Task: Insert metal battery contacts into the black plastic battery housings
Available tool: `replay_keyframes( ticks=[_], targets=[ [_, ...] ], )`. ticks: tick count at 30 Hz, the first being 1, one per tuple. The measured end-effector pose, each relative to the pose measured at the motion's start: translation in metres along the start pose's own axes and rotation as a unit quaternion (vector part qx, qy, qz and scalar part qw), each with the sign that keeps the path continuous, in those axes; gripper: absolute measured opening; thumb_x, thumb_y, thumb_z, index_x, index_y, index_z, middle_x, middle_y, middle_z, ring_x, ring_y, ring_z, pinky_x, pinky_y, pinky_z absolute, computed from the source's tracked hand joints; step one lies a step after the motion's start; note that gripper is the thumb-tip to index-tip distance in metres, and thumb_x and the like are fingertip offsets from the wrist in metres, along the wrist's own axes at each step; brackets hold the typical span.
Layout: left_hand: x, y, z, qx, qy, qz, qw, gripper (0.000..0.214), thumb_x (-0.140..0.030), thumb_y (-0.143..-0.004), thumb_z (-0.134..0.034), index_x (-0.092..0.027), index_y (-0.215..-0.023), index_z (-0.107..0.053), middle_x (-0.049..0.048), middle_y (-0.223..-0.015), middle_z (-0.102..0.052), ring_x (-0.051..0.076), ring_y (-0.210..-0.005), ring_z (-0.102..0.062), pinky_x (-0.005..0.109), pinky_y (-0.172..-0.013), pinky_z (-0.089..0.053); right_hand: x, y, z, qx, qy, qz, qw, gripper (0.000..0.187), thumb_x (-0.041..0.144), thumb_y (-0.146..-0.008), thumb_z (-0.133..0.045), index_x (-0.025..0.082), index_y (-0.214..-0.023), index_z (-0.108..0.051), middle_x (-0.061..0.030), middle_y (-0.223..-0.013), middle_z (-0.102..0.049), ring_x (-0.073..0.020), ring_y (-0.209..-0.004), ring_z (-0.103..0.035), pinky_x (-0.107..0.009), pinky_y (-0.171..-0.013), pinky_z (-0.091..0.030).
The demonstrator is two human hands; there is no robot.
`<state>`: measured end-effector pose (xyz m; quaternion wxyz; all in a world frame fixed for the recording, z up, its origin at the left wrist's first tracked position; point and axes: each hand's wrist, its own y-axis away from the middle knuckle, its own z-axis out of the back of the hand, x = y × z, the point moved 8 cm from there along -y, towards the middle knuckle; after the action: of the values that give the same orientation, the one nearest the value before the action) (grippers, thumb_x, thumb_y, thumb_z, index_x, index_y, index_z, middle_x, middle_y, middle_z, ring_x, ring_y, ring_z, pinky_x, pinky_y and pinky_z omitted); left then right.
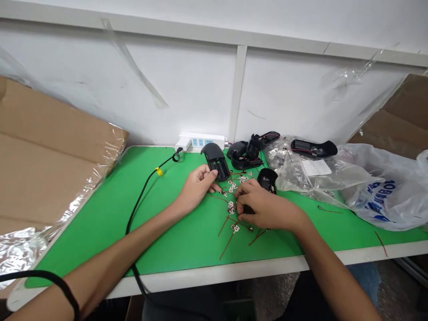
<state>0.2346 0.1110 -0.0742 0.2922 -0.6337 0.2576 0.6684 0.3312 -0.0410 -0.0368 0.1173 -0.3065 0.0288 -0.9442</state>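
My left hand [199,186] grips a black plastic housing [216,162] with a curved top and a slotted, open inside, tilted above the green table. My right hand [259,203] is closed, fingertips down among small metal contact plates [231,207] with thin red wires. What its fingers pinch, if anything, is hidden. More contact plates [235,228] lie loose in front of both hands. Just behind my right hand stands another black housing [267,178], partly covered by the hand.
Several black housings [245,154] with red wires lie at the back, beside a white power strip [207,141]. Clear plastic bags [310,176] and a white printed bag [384,191] fill the right side. A black cable [140,200] crosses the left; cardboard [50,156] leans there.
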Motion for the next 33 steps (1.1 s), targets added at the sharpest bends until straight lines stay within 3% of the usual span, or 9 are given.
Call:
replay_keyframes(
  ticks=[3, 7, 12, 15, 23, 28, 33],
  targets=[
    [-0.001, 0.003, -0.004, 0.023, -0.02, -0.021, 0.999, 0.04, -0.055, -0.092, -0.066, -0.021, -0.082, -0.047, -0.0012, -0.061, -0.067, 0.016, -0.061, -0.069, 0.023, -0.057, -0.047, 0.006, -0.004, 0.011, -0.038, -0.006, 0.0, 0.999, 0.009, 0.016, -0.091, -0.07, 0.024, -0.088, -0.068, -0.0068, -0.101, -0.063, -0.0285, -0.11, -0.055, -0.044, -0.092, -0.048],
    [-0.004, 0.009, -0.015, 0.082, -0.027, -0.032, 0.996, 0.038, -0.056, -0.095, -0.064, -0.02, -0.088, -0.053, 0.0012, -0.067, -0.071, 0.014, -0.061, -0.066, 0.025, -0.062, -0.049, 0.006, -0.007, 0.03, -0.133, -0.015, -0.039, 0.99, 0.006, 0.024, -0.104, -0.057, 0.024, -0.099, -0.061, -0.0044, -0.102, -0.065, -0.0226, -0.096, -0.06, -0.038, -0.084, -0.047],
    [-0.007, 0.012, -0.023, 0.128, 0.008, -0.027, 0.991, 0.04, -0.057, -0.094, -0.068, -0.018, -0.096, -0.058, 0.0011, -0.072, -0.071, 0.013, -0.062, -0.064, 0.024, -0.061, -0.048, 0.007, -0.006, 0.039, -0.23, 0.051, -0.014, 0.972, 0.006, 0.019, -0.103, -0.056, 0.023, -0.103, -0.06, -0.0111, -0.12, -0.061, -0.0275, -0.115, -0.057, -0.043, -0.097, -0.047],
    [-0.005, 0.011, -0.023, 0.127, 0.01, -0.026, 0.992, 0.04, -0.057, -0.094, -0.068, -0.018, -0.097, -0.057, 0.0014, -0.075, -0.071, 0.013, -0.062, -0.064, 0.024, -0.061, -0.048, 0.003, -0.006, 0.039, -0.256, 0.094, -0.016, 0.962, 0.005, 0.019, -0.103, -0.056, 0.022, -0.103, -0.061, -0.0121, -0.116, -0.061, -0.0297, -0.114, -0.055, -0.046, -0.097, -0.048],
    [-0.001, 0.009, -0.018, 0.093, -0.016, -0.035, 0.995, 0.037, -0.055, -0.097, -0.064, -0.019, -0.094, -0.053, -0.0012, -0.069, -0.068, 0.013, -0.06, -0.063, 0.025, -0.06, -0.048, -0.006, -0.009, 0.036, -0.282, 0.062, -0.026, 0.957, 0.007, 0.02, -0.105, -0.052, 0.022, -0.101, -0.057, -0.0081, -0.102, -0.06, -0.0245, -0.098, -0.06, -0.039, -0.087, -0.049],
    [-0.001, 0.01, -0.018, 0.089, -0.021, -0.045, 0.995, 0.037, -0.054, -0.098, -0.063, -0.02, -0.092, -0.052, -0.0018, -0.068, -0.067, 0.013, -0.061, -0.063, 0.025, -0.061, -0.048, -0.004, -0.011, 0.03, -0.266, 0.053, -0.026, 0.962, 0.006, 0.019, -0.105, -0.052, 0.021, -0.101, -0.056, -0.0093, -0.106, -0.061, -0.0254, -0.103, -0.06, -0.041, -0.092, -0.05],
    [-0.003, 0.012, -0.019, 0.101, -0.021, -0.05, 0.993, 0.037, -0.055, -0.099, -0.061, -0.02, -0.094, -0.053, -0.0015, -0.069, -0.067, 0.013, -0.062, -0.063, 0.025, -0.063, -0.048, 0.008, -0.013, 0.024, -0.237, 0.061, 0.029, 0.969, 0.006, 0.019, -0.105, -0.055, 0.021, -0.107, -0.061, -0.0096, -0.112, -0.063, -0.0244, -0.11, -0.06, -0.04, -0.097, -0.051]
  ],
)
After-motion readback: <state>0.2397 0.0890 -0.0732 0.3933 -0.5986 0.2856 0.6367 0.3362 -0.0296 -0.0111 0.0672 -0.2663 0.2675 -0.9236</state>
